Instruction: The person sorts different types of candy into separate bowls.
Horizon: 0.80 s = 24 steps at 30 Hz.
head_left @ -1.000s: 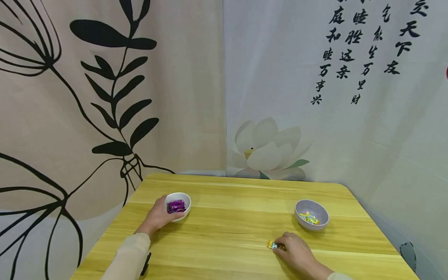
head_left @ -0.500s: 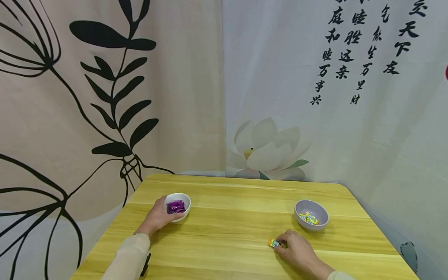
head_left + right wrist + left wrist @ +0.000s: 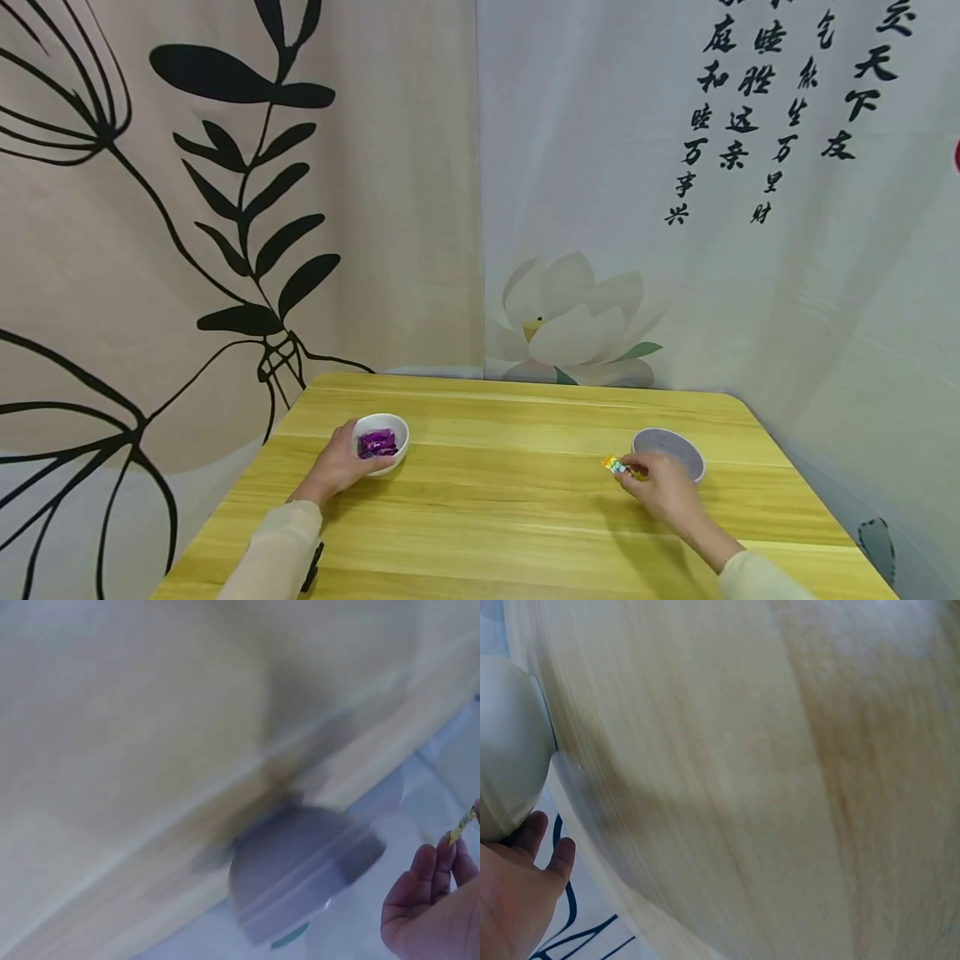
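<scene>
At the left of the table, my left hand (image 3: 339,463) grips a white bowl (image 3: 402,433), with the thumb along its near rim. Purple-wrapped candies (image 3: 377,442) lie inside. In the left wrist view that bowl (image 3: 510,742) fills the left edge, the fingers against its side. My right hand (image 3: 667,490) pinches a yellow-wrapped candy (image 3: 617,466) between thumb and fingertips, raised above the table by a grey-purple bowl (image 3: 678,446). The hand hides the near part of this bowl and its contents. In the right wrist view the candy (image 3: 461,826) sticks out from the fingertips.
Both bowls stand on a yellow wood-grain table (image 3: 495,492) with rounded far corners. Behind it hangs a cloth backdrop (image 3: 420,208) printed with plants, a lotus and writing. A dark object (image 3: 312,568) shows under the left sleeve.
My right hand has lifted the yellow-wrapped candy off the table and carried it away from me, up to the grey-purple bowl. The left hand and white bowl have stayed put.
</scene>
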### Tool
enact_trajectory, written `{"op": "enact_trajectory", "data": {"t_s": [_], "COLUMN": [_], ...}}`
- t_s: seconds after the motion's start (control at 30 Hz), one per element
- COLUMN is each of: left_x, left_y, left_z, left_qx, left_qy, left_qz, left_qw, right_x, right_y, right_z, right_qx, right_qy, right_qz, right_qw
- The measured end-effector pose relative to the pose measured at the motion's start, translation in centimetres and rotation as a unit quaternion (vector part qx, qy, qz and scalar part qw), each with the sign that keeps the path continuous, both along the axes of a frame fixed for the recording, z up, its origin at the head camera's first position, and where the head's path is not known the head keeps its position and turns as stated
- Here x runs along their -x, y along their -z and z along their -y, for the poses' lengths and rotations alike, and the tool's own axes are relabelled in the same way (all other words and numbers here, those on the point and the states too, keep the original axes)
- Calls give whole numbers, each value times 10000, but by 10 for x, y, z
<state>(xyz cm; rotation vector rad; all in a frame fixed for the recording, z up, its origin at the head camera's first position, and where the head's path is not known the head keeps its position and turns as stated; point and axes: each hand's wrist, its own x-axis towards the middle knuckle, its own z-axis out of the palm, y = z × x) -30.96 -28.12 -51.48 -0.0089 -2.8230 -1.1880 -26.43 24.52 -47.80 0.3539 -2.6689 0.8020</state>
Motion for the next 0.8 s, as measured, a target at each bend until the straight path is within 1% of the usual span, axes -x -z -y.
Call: {"op": "enact_trajectory", "data": {"t_s": [0.07, 0.13, 0.23, 0.3, 0.47, 0.57, 0.7, 0.8], "left_x": [0, 1, 2, 3, 4, 4, 2, 1], "left_y": [0, 1, 1, 1, 1, 2, 2, 3], "left_z": [-1, -1, -2, -1, 0, 0, 0, 0], "left_qx": [17, 25, 45, 55, 85, 71, 73, 83], "left_qy": [3, 16, 27, 31, 20, 10, 10, 14], "left_qz": [-13, -31, -59, -58, -33, 1, 48, 65], "left_qw": [10000, 10000, 10000, 10000, 10000, 10000, 10000, 9999], "right_x": [3, 6, 11, 14, 21, 24, 26, 26], "right_y": [-6, -12, -17, -16, -12, -10, -9, -9], "right_z": [-9, -19, -36, -45, -63, -70, -78, -81], "right_qx": [29, 14, -122, -173, -248, -237, -165, -146], "right_qy": [82, 243, 556, 708, 930, 1041, 1105, 1084], "right_qz": [-31, 93, 324, 425, 330, 418, 506, 456], "right_qw": [10000, 9997, 9979, 9964, 9948, 9934, 9925, 9929]}}
